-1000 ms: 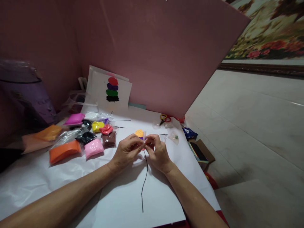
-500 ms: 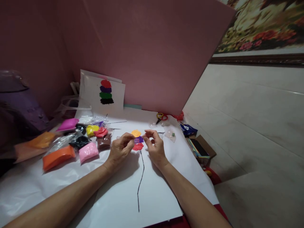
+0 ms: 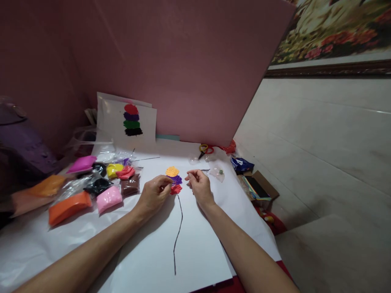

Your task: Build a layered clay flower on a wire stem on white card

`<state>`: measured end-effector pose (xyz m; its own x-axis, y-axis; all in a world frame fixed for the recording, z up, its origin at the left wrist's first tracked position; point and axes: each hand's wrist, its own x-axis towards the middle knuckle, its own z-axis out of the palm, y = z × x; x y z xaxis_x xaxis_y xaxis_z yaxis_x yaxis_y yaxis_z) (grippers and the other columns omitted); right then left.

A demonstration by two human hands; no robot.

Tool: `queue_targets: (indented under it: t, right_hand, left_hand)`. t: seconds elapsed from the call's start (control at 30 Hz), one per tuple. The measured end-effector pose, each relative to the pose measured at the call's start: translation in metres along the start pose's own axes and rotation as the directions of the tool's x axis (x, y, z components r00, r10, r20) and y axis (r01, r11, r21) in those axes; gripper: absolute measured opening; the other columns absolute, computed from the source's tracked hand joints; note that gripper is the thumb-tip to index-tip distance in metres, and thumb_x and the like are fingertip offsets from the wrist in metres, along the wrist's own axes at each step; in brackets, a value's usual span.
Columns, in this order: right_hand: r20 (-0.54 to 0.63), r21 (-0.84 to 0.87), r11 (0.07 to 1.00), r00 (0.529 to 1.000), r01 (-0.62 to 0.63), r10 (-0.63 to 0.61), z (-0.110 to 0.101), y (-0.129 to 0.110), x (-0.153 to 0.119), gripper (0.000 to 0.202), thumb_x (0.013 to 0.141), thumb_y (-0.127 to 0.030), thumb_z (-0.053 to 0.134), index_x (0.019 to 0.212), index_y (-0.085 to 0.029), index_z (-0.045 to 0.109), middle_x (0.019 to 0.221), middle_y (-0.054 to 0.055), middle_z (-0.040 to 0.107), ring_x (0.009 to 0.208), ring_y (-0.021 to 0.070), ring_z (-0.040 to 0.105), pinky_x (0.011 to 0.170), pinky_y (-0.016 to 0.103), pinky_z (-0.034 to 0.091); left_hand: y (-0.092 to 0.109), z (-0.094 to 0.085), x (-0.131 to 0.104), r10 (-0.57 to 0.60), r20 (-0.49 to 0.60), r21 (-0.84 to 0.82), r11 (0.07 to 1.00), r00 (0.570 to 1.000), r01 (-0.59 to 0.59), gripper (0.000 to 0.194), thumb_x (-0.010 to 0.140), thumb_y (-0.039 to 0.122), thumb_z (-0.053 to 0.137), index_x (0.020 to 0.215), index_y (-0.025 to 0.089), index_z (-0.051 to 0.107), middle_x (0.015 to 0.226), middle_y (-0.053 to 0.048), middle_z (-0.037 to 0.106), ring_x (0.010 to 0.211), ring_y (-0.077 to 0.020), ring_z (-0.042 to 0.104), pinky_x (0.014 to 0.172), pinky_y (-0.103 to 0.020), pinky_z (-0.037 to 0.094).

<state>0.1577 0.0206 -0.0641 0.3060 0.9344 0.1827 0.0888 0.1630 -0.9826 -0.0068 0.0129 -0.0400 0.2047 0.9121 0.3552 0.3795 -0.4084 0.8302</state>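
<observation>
Currently both hands rest low on the white paper-covered surface (image 3: pixel 152 260). Left hand (image 3: pixel 153 194): fingers curled in, tips pinched at the left edge of the red clay petal (image 3: pixel 176 189). Right hand (image 3: pixel 198 186): fingers loosely curled, narrow; whether it holds anything cannot be told. It sits just beside the petals, not touching them. Petal stack lies flat between the hands: orange petal (image 3: pixel 172 171) farthest, purple petal (image 3: pixel 176 179) in the middle, red one nearest. Black stem line (image 3: pixel 177 232) runs from the red petal toward the near edge of the surface. Left of the hands: bagged clay, including an orange pack (image 3: pixel 69 207), pink pack (image 3: pixel 108 197), brown pack (image 3: pixel 130 186). Scissors (image 3: pixel 205 149) lie at the far edge, by the pink board (image 3: pixel 195 73).
</observation>
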Motion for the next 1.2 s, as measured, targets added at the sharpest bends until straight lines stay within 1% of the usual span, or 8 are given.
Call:
queue_targets:
  t: [0.13,0.3,0.5,0.63,0.83,0.97,1.2]
  right_hand:
    - [0.004,0.0,1.0,1.0,0.007,-0.007,-0.001,0.001,0.0,0.015,0.077,-0.033,0.056,0.08,-0.019,0.06,0.068,0.002,0.065,0.055,0.0129,0.055,0.046,0.022,0.043]
    - [0.002,-0.005,1.0,1.0,0.011,-0.011,-0.001,0.001,0.0,0.013,0.076,-0.032,0.057,0.077,-0.02,0.06,0.067,0.001,0.065,0.056,0.0137,0.055,0.046,0.023,0.043]
    - [0.006,-0.003,1.0,1.0,0.022,-0.022,0.0,0.005,0.002,0.013,0.077,-0.031,0.056,0.078,-0.019,0.06,0.068,0.001,0.064,0.057,0.0129,0.055,0.055,0.025,0.048]
    - [0.01,-0.001,1.0,1.0,0.025,-0.025,0.0,0.007,0.002,0.013,0.077,-0.031,0.057,0.079,-0.019,0.061,0.068,0.001,0.064,0.058,0.013,0.056,0.057,0.026,0.049]
    - [0.015,0.005,1.0,1.0,0.023,-0.023,-0.001,0.004,0.001,0.013,0.076,-0.032,0.058,0.077,-0.019,0.061,0.067,0.001,0.064,0.058,0.0133,0.056,0.054,0.025,0.048]
    - [0.017,0.009,1.0,1.0,0.015,-0.015,-0.001,0.004,0.001,0.013,0.076,-0.032,0.058,0.077,-0.019,0.061,0.066,0.001,0.064,0.056,0.0129,0.055,0.054,0.025,0.048]
    - [0.02,0.014,1.0,1.0,0.004,-0.004,-0.001,0.003,0.001,0.012,0.076,-0.03,0.058,0.076,-0.019,0.061,0.066,0.0,0.064,0.054,0.0117,0.053,0.054,0.025,0.048]
  left_hand:
    - [-0.002,0.001,0.001,-0.003,0.008,-0.002,1.0,1.0,0.003,0.016,0.079,0.026,0.053,0.079,0.017,0.066,0.081,-0.007,0.072,0.069,-0.0179,0.066,0.066,-0.031,0.052]
    - [-0.003,0.001,0.003,0.009,0.006,0.032,0.999,1.0,-0.009,0.017,0.08,0.027,0.053,0.078,0.018,0.066,0.08,-0.007,0.072,0.067,-0.0174,0.066,0.063,-0.031,0.051]
    - [-0.002,0.001,0.002,0.01,0.022,0.035,0.999,1.0,-0.011,0.018,0.08,0.026,0.052,0.08,0.017,0.067,0.081,-0.007,0.072,0.07,-0.0181,0.066,0.065,-0.031,0.051]
    - [-0.003,0.002,0.002,0.014,0.013,0.04,0.999,1.0,-0.014,0.017,0.08,0.026,0.052,0.078,0.018,0.067,0.08,-0.007,0.072,0.069,-0.018,0.066,0.064,-0.031,0.051]
    - [-0.007,0.002,0.002,0.085,-0.004,0.062,0.994,0.996,-0.085,0.016,0.08,0.024,0.051,0.077,0.018,0.066,0.078,-0.005,0.069,0.068,-0.017,0.064,0.063,-0.029,0.049]
    - [-0.011,0.002,0.002,0.135,0.015,0.108,0.985,0.991,-0.136,0.016,0.081,0.019,0.049,0.079,0.018,0.065,0.081,-0.006,0.068,0.071,-0.0171,0.063,0.065,-0.029,0.048]
    - [-0.016,0.003,-0.001,0.166,0.028,0.155,0.973,0.986,-0.168,0.016,0.08,0.012,0.048,0.08,0.017,0.063,0.081,-0.006,0.066,0.07,-0.0159,0.06,0.064,-0.028,0.046]
